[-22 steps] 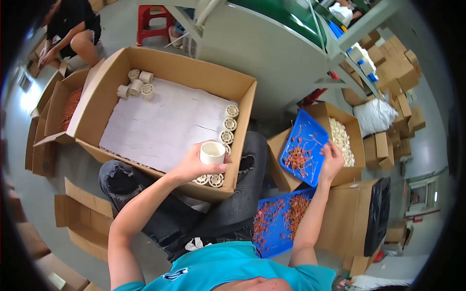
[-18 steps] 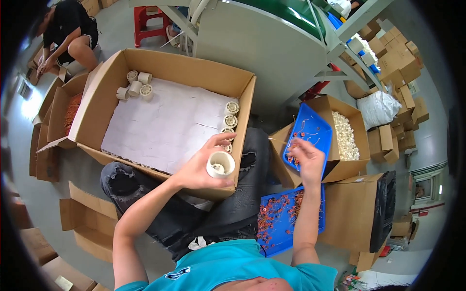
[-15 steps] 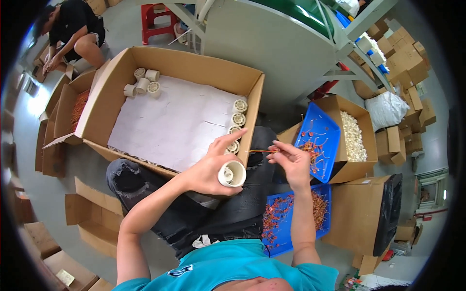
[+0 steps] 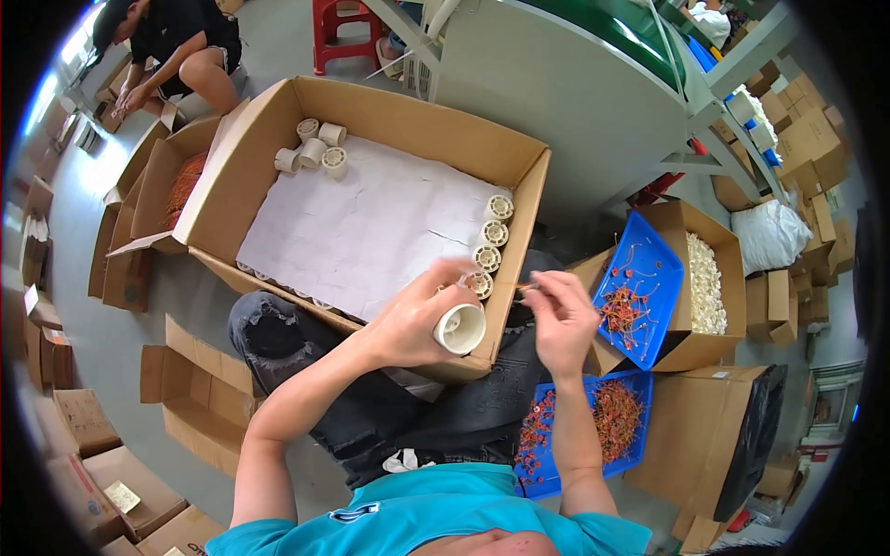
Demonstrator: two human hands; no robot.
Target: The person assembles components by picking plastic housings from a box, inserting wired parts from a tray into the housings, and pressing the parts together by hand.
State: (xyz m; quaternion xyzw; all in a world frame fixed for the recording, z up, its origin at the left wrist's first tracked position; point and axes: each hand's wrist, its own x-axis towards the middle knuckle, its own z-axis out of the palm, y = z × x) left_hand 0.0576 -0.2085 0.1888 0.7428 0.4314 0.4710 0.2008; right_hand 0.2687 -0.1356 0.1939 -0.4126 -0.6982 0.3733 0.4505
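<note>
A white plastic cylinder point(image 4: 474, 330) sits tilted in my left hand point(image 4: 408, 324), its open end facing up and an inner fitting showing inside. The fingers of that hand wrap round it over the near right corner of a cardboard box; the index finger is blurred. My right hand point(image 4: 565, 326), just right of the box edge, pinches a thin orange-yellow wire point(image 4: 521, 286) whose loose end points toward the left hand. What is at the pinched end is hidden by the fingertips. Beside the left hand, several white cylinders point(image 4: 487, 257) stand in a row inside the box.
The large cardboard box point(image 4: 422, 109) has a paper sheet point(image 4: 362, 218) and more cylinders point(image 4: 335, 162) at its far left. Blue trays point(image 4: 669, 264) of red-orange wired parts lie right, beside a box of white pieces point(image 4: 706, 283). A co-worker point(image 4: 190, 56) crouches far left.
The whole view has shifted, with the scene sliding right in the picture. Relative to the box, my right hand has come closer to the left one. Both hands keep their hold.
</note>
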